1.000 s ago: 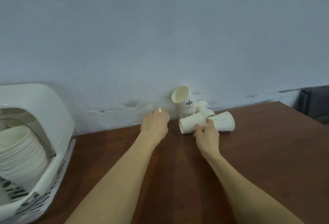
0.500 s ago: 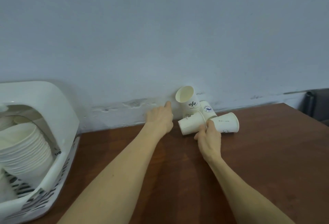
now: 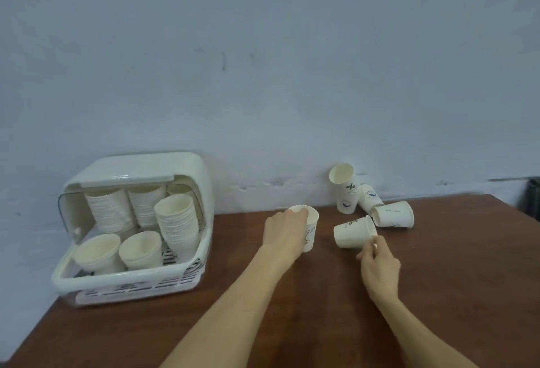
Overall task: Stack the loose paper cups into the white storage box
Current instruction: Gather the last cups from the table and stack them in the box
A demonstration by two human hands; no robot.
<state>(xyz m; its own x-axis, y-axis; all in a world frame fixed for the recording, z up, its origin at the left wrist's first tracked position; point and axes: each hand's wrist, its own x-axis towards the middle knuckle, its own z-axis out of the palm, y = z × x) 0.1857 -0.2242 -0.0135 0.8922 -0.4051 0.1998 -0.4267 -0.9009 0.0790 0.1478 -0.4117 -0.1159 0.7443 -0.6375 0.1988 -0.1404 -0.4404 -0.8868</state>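
Note:
My left hand [image 3: 285,230] grips an upright white paper cup [image 3: 309,228] with a small drawing on its side, held just above the brown table. My right hand [image 3: 378,268] pinches the base of a second paper cup [image 3: 352,232] that lies tilted, mouth facing left. Several loose cups [image 3: 393,215] remain in a heap against the wall at the right, one leaning with its mouth up. The white storage box [image 3: 193,169] stands at the left with its lid up, holding several stacks of cups.
The brown wooden table [image 3: 321,309] runs to a pale blue wall behind. A dark object [image 3: 533,201] stands past the table's right edge. The table's left edge lies just beside the storage box.
Both hands have drawn back from the heap toward me, each with a cup. The view has swung left, so the whole storage box now shows.

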